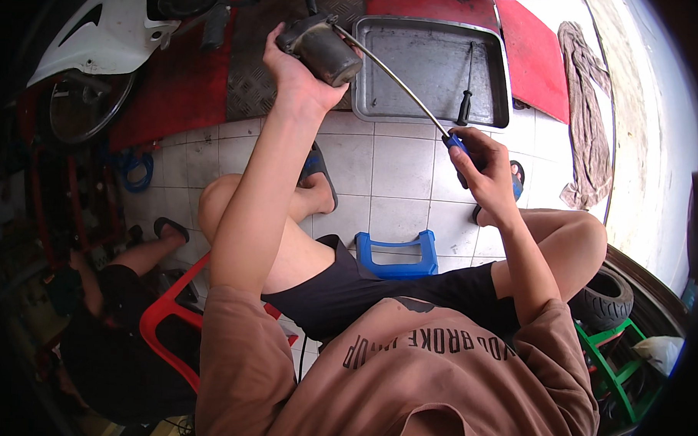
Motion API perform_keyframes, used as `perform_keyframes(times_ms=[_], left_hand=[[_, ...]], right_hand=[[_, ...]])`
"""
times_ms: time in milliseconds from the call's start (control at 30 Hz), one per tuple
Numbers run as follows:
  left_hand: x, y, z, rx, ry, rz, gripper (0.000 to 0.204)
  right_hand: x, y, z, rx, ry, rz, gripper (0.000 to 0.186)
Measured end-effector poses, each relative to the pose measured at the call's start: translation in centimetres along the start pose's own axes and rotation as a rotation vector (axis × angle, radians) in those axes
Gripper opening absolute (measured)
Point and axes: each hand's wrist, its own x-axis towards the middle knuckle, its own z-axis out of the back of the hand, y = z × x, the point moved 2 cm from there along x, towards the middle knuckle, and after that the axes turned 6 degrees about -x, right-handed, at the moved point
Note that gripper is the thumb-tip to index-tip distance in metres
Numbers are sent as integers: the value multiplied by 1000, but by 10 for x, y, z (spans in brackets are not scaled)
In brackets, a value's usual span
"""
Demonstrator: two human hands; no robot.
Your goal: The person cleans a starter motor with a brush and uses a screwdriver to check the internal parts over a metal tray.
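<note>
My left hand (304, 82) is wrapped under a dark, grimy cylindrical motor-like part (329, 54), with a black hose (310, 0) rising from its top. My right hand (481, 163) grips the blue and black handle of a long screwdriver (403, 85). Its shaft slants up to the left, and the tip meets or overlaps the upper edge of the part; exact contact is too small to tell. Below the shaft lies a shallow metal tray (368, 109). Inside that tray rests a second screwdriver (466, 99) with a black handle.
White motorcycle fairing (110, 25) and a wheel (87, 109) stand at the far left. A red and grey platform (176, 97) carries the tray. A brown cloth (583, 111) lies at right. Between my legs is a blue stool (397, 258). Another person (123, 310) sits lower left.
</note>
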Motion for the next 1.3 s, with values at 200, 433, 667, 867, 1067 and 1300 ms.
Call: perform_keyframes(times_ms=[200,433,667,867,1067,1300], left_hand=[[5,-2,5,-38,32,37,53],[4,1,4,-1,12,10,53],[0,-1,-1,65,61,-50,51],[-1,3,-1,56,71,-81,52],[-6,10,-4,112,-6,-180,49],[-13,10,-3,102,-222,-181,47]], right_hand=[[0,-1,-2,0,-1,4,26],[0,-1,-3,46,12,-9,25],[-1,-4,-3,274,133,-121,28],[-5,-10,-6,892,455,-365,34],[-5,-10,-9,-116,-95,103,25],[-1,-1,-6,-230,-152,61,19]])
